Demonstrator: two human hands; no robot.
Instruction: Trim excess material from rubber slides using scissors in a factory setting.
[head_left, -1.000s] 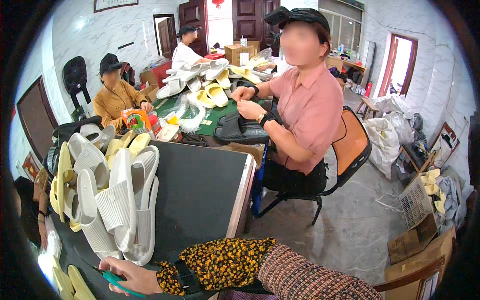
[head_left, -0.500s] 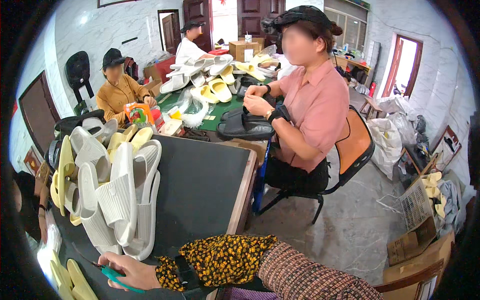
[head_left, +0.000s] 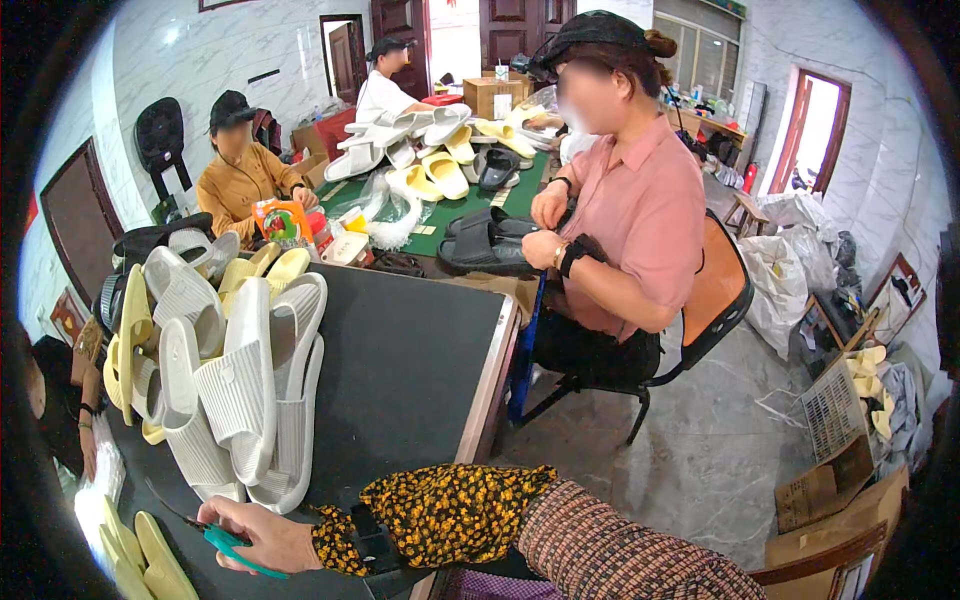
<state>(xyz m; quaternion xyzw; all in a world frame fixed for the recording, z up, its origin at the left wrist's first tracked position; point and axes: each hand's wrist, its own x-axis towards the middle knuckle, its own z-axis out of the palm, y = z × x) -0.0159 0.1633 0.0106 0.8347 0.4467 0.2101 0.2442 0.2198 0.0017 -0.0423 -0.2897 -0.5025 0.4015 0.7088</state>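
Note:
My right hand (head_left: 262, 537) reaches leftward over the black table (head_left: 400, 370), its forearm in a yellow-and-black patterned sleeve cover. It is closed on a pair of green-handled scissors (head_left: 222, 540) whose dark blades point up and left. Just above the hand a pile of white and pale yellow slippers (head_left: 225, 380) stands on edge. More yellow slippers (head_left: 140, 550) lie to the left of the hand. My left hand is out of the picture.
A person in a pink shirt (head_left: 630, 210) sits on an orange chair (head_left: 715, 290) handling black slippers (head_left: 490, 245) at a green table (head_left: 440, 215) piled with slippers. Two more people sit behind it. Cardboard boxes (head_left: 830, 510) and white bags (head_left: 790, 270) stand at the right.
My hand with the scissors has shifted slightly right and down along the table's near edge. The view has tilted a little; the person in pink keeps working on the black slippers.

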